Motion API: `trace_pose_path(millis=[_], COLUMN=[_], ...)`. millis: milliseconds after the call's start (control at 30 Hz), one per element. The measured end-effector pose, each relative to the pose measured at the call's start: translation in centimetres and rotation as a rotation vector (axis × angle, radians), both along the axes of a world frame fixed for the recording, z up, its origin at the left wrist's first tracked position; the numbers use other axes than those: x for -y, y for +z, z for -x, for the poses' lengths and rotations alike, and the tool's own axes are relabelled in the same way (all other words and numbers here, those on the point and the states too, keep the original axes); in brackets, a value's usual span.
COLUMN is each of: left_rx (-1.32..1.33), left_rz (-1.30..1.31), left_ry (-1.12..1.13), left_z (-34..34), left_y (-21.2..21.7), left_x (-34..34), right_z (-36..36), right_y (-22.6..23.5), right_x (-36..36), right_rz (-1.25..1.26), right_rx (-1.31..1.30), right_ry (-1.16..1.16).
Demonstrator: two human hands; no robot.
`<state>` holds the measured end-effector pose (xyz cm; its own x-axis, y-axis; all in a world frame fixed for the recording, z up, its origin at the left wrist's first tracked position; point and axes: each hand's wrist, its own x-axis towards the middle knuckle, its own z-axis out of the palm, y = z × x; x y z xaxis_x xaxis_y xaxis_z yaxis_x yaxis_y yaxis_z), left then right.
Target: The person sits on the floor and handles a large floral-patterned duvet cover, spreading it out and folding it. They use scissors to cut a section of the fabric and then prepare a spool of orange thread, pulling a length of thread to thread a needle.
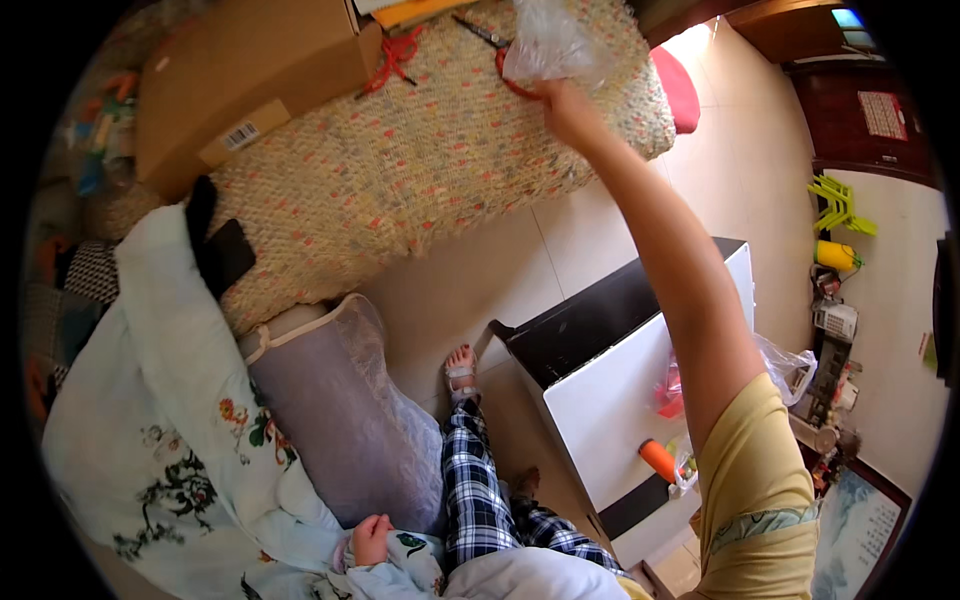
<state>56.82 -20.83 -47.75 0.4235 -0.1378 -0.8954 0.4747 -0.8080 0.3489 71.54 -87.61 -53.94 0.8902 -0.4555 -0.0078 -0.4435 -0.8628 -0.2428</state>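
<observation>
My right arm reaches far across to a woven bench cover [400, 170]. At its far end my right hand [573, 112] is closed at the near edge of a crumpled clear plastic bag [560, 45]. Scissors [484, 33] with red handles and dark blades lie partly under the bag. One red handle loop meets my fingertips; whether they grip it too, I cannot tell. Low in the picture my left hand [370, 540] pokes out of pale blue floral cloth [220, 420], fingers curled against it. The cloth hides the left forearm.
A cardboard box [250, 80] stands on the bench cover, with red cord [392, 60] beside it. A grey lace-edged cover [350, 410] lies over something near my legs. To the right, a black-and-white table [600, 400] carries an orange cylinder [658, 460] and plastic bags.
</observation>
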Motion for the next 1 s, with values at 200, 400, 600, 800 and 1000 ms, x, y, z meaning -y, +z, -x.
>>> trace_pose_path(millis=[200, 400, 600, 800, 1000], left_rx=[-0.030, -0.367, -0.210, -0.064, 0.115], left_rz=[-0.031, 0.112, 0.077, 0.131, 0.195], left_ry=[0.088, 0.200, -0.049, -0.234, -0.451], left_z=[5.2, -0.4, -1.8, -1.4, 4.0], left_y=[-10.1, -7.2, -7.5, -6.8, -3.9], left_x=[-7.3, -2.3, 0.6, 3.6, 4.9], right_z=[-6.7, -3.2, 3.5, 21.7, 41.2], right_y=[-2.7, 1.1, 9.8, 15.7, 15.9], right_x=[1.5, -2.3, -6.3, -23.1, -39.3], right_rz=[0.321, 0.404, -0.099, -0.943, -1.136], right_rx=[-0.127, 0.034, -0.397, 0.053, 0.057], right_ry=[-0.065, -0.028, -0.156, -0.232, -0.510])
